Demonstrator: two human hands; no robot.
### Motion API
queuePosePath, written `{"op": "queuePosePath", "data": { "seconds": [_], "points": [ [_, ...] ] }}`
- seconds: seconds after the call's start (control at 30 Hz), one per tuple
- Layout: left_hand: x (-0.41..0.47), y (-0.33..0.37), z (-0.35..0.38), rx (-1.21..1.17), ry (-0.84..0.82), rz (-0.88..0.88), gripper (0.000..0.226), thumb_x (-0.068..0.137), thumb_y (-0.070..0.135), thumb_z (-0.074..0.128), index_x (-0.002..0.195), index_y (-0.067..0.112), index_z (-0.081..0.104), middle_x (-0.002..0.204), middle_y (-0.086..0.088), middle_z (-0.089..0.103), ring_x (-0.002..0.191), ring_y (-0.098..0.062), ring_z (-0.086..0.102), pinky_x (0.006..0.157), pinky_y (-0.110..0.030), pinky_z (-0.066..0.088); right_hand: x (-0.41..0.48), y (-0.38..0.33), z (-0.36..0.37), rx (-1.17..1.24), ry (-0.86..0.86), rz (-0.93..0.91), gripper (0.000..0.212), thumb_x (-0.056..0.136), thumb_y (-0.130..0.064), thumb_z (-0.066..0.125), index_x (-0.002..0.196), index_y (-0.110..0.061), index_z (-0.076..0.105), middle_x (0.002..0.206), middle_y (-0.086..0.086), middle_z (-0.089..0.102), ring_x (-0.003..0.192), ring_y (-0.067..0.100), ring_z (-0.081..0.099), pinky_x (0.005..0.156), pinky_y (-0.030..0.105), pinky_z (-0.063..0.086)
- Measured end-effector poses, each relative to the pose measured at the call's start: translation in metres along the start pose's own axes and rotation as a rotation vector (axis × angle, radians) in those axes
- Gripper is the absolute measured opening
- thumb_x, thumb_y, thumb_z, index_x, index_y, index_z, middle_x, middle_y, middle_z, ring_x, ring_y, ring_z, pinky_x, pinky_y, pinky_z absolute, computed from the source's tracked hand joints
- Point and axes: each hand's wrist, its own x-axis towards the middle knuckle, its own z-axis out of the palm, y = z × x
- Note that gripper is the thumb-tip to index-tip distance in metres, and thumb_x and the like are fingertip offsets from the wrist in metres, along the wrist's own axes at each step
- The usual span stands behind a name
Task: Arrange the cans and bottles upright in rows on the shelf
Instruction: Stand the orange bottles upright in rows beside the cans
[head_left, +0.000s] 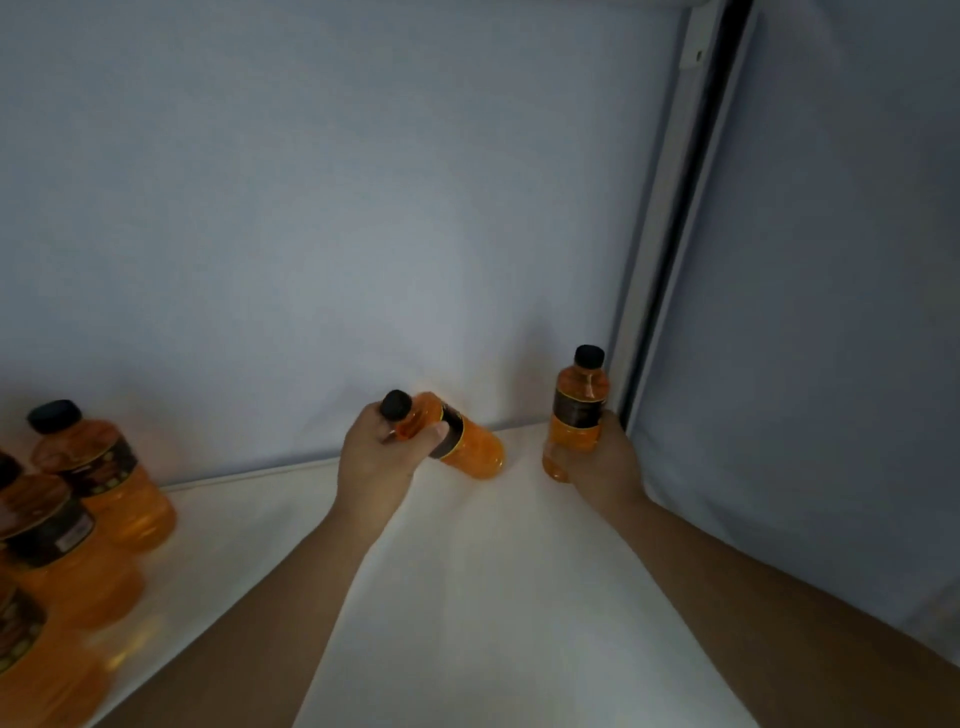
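Observation:
My left hand (382, 457) grips an orange juice bottle (470, 444) near its black cap; the bottle is tilted, its base pointing right and down onto the white shelf (467, 571). My right hand (608, 462) holds a second orange bottle (579, 410) upright by its lower half, in the shelf's back right corner. Three more orange bottles with black caps and dark labels stand upright in a row at the left edge, the farthest one (104, 467) sharpest, the nearer ones (57, 545) blurred.
The pale back wall (337, 234) rises behind the shelf. A white upright post (670, 208) with a dark gap borders the shelf on the right, close to the upright bottle. White shelf surface lies between my forearms.

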Motion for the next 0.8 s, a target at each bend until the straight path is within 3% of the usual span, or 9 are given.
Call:
{"op": "queuePosePath", "data": {
  "seconds": [0.1, 0.23, 0.33, 0.47, 0.63, 0.8],
  "points": [
    [-0.012, 0.009, -0.007, 0.020, -0.052, 0.074, 0.019, 0.081, 0.009, 0.082, 0.094, 0.013, 0.069, 0.080, 0.006, 0.073, 0.076, 0.000, 0.070, 0.069, -0.015, 0.052, -0.030, 0.000, 0.003, 0.025, -0.012, 0.006, 0.043, 0.077, -0.022, 0.083, 0.110, -0.024, 0.056, 0.094, -0.004, 0.069, 0.085, 0.016, 0.068, 0.073, 0.035, 0.055],
    [-0.045, 0.017, -0.025, 0.018, -0.105, 0.109, 0.028, 0.078, 0.014, 0.085, 0.102, 0.018, 0.071, 0.092, 0.005, 0.076, 0.088, -0.007, 0.073, 0.078, -0.020, 0.056, -0.077, -0.012, 0.005, 0.075, -0.020, 0.011, 0.041, 0.078, -0.019, 0.083, 0.109, -0.024, 0.057, 0.095, -0.005, 0.068, 0.085, 0.012, 0.067, 0.068, 0.026, 0.050],
    [-0.075, 0.023, -0.046, 0.053, -0.112, 0.127, 0.030, 0.078, 0.021, 0.086, 0.105, 0.025, 0.074, 0.095, 0.009, 0.078, 0.092, -0.007, 0.074, 0.087, -0.031, 0.059, -0.113, -0.025, 0.005, 0.058, -0.054, 0.009, 0.041, 0.079, -0.023, 0.082, 0.110, -0.026, 0.056, 0.095, -0.009, 0.066, 0.085, 0.007, 0.063, 0.065, 0.022, 0.046],
    [-0.117, 0.036, -0.086, 0.119, -0.055, 0.161, 0.036, 0.076, 0.035, 0.084, 0.110, 0.032, 0.074, 0.098, 0.016, 0.077, 0.096, -0.007, 0.073, 0.091, -0.040, 0.060, -0.157, -0.042, 0.012, 0.068, -0.111, -0.024, 0.039, 0.078, -0.022, 0.082, 0.107, -0.028, 0.057, 0.093, -0.008, 0.067, 0.085, 0.011, 0.066, 0.064, 0.024, 0.048],
    [-0.174, 0.051, -0.141, 0.133, 0.046, 0.194, 0.047, 0.075, 0.044, 0.081, 0.119, 0.030, 0.072, 0.103, 0.015, 0.077, 0.100, -0.007, 0.072, 0.092, -0.041, 0.060, -0.216, -0.062, 0.030, 0.087, -0.221, -0.094, 0.040, 0.077, -0.021, 0.083, 0.110, -0.026, 0.059, 0.094, -0.008, 0.069, 0.085, 0.011, 0.066, 0.064, 0.025, 0.047],
    [-0.221, 0.049, -0.193, 0.138, 0.078, 0.197, 0.037, 0.084, 0.028, 0.081, 0.119, 0.024, 0.072, 0.103, 0.011, 0.077, 0.101, -0.008, 0.072, 0.090, -0.035, 0.059, -0.280, -0.083, 0.060, 0.081, -0.317, -0.135, 0.044, 0.078, -0.026, 0.084, 0.111, -0.032, 0.056, 0.096, -0.016, 0.065, 0.085, 0.001, 0.061, 0.064, 0.021, 0.044]
  ]
}}
